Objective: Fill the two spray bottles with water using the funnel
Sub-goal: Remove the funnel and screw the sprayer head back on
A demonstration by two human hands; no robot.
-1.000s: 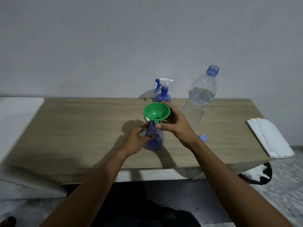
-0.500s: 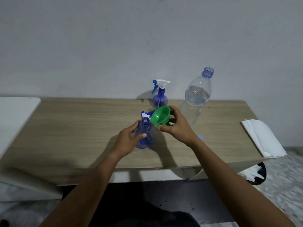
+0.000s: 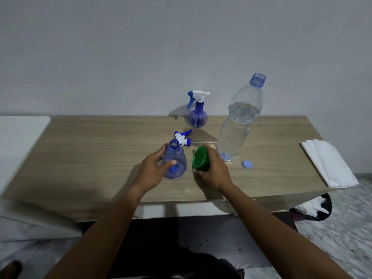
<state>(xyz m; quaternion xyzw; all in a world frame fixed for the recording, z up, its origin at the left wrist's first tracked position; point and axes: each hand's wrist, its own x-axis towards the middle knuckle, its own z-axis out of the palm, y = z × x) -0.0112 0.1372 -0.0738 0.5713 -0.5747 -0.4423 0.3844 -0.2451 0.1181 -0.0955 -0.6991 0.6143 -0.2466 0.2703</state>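
— Two bottles are waiting for water. Where are they standing now?
— My left hand [image 3: 155, 170] is curling its fingers [image 3: 164, 148] around the open spray bottle [image 3: 177, 158] on the bench [image 3: 100, 148]. The second spray bottle [image 3: 197, 115] is standing behind, with its sprayer on. My right hand [image 3: 213, 170] is gripping the green funnel [image 3: 199, 159], tilted, just beside the open neck.
— What is worrying you?
— The water bottle [image 3: 239, 121] is standing uncapped, just beside my right hand. If I am swinging the funnel carelessly, I am risking to knock it and spill.
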